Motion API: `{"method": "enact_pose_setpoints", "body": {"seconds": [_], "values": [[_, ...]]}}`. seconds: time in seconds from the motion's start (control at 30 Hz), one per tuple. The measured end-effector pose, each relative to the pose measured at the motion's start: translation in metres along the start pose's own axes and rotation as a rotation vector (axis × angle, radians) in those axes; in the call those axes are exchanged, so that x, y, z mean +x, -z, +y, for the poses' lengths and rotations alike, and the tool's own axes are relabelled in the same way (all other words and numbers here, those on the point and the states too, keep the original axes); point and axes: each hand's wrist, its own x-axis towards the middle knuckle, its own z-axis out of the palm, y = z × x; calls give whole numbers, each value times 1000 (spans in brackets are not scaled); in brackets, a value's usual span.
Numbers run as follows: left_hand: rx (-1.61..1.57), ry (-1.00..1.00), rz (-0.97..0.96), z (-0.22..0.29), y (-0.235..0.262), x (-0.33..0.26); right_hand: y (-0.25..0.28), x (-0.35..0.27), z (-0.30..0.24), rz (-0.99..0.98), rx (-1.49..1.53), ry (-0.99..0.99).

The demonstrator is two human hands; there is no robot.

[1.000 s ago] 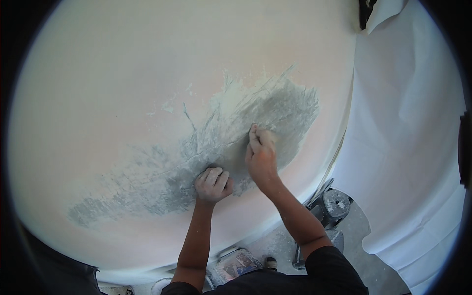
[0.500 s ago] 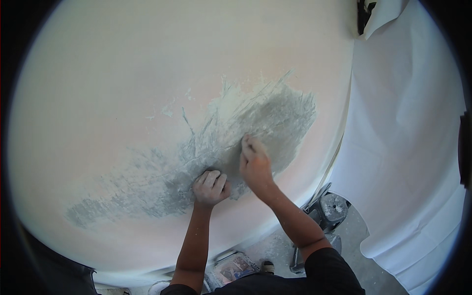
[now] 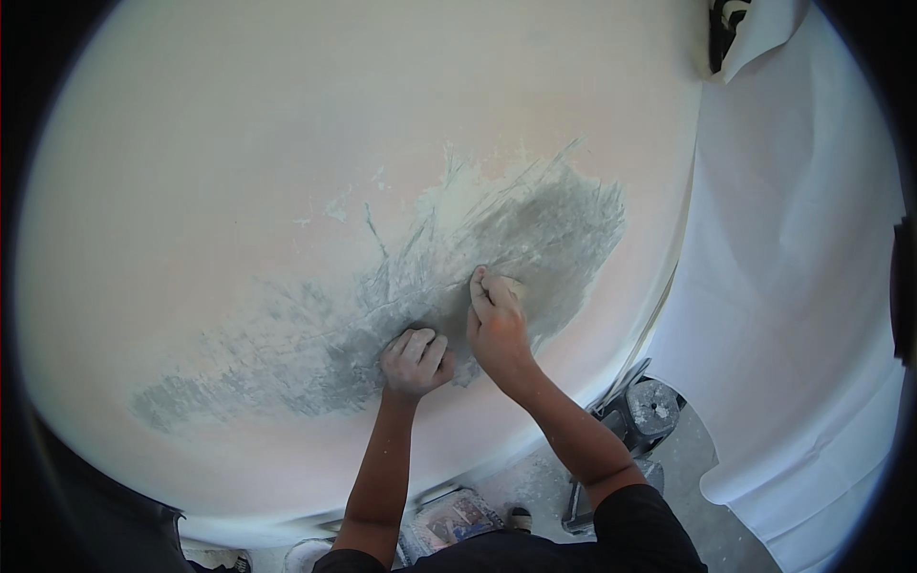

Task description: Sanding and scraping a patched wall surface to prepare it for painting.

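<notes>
A large curved panel, pale cream and pink, fills most of the view. Across its lower middle runs a rough grey patch with scratchy, streaked edges. My left hand rests against the lower edge of this patch, fingers curled and dusted white; whatever lies under them is hidden. To its right, my right hand is closed in a pinch over the darker grey area, its dusty fingertips at the surface. Something pale shows beside those fingers, too indistinct to name.
White sheeting hangs along the right. Below the panel's right edge stands a dark grey stool-like object with a dusty top. A printed, dust-covered box or tray sits on the floor near my body. Dark cloth lies at lower left.
The panel and its grey patch appear shifted slightly right in the view. Both hands keep nearly the same places on the patch, still closed.
</notes>
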Motion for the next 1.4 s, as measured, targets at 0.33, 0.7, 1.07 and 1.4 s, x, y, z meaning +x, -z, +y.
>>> {"method": "enact_pose_setpoints", "body": {"seconds": [0.33,0.7,1.07,1.4], "values": [[-50,81,14,4,15,-1,-9,-11,-13,-42,45,43],[6,983,84,27,161,-62,-90,-92,-112,-169,181,154],[112,1034,-239,9,215,-103,-106,-85,-154,80,235,-95],[264,1282,-642,13,225,-85,-113,-77,-182,58,184,-82]]}}
